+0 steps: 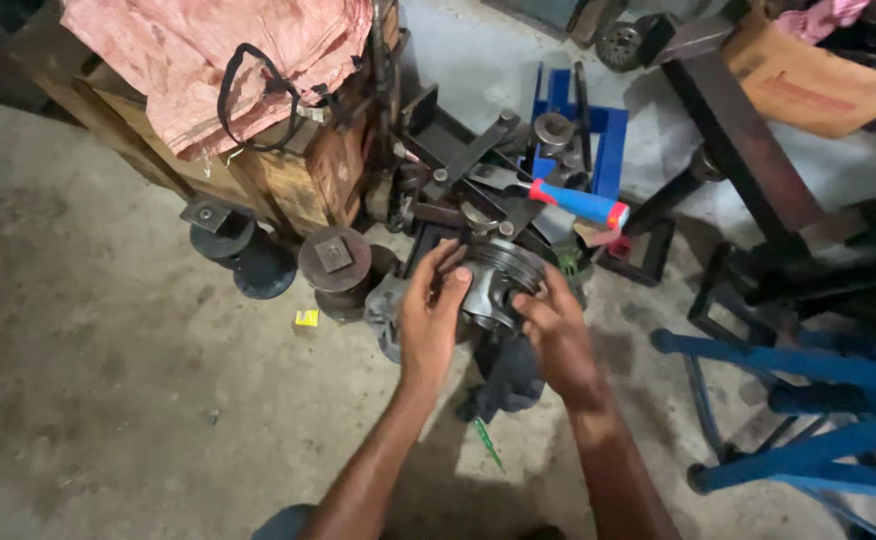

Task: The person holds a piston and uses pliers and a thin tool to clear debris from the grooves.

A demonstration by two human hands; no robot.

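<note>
A grey metal piston (493, 283) with ring grooves near its top is held between both my hands above the concrete floor. My left hand (431, 318) grips its left side, fingers curled over the upper edge. My right hand (556, 338) holds its right and lower side. Under the hands lies a dark cloth (508, 385). Just beyond the piston is a heap of dark metal parts (463, 165), with a blue-and-red tool handle (583, 204) lying on it.
A wooden crate (298, 175) draped with a pink sack (218, 55) stands at the left, round black weights (336, 262) at its foot. A blue metal frame (808, 440) is at the right, a cardboard box (808, 75) top right. A green screwdriver (488, 445) lies on the floor.
</note>
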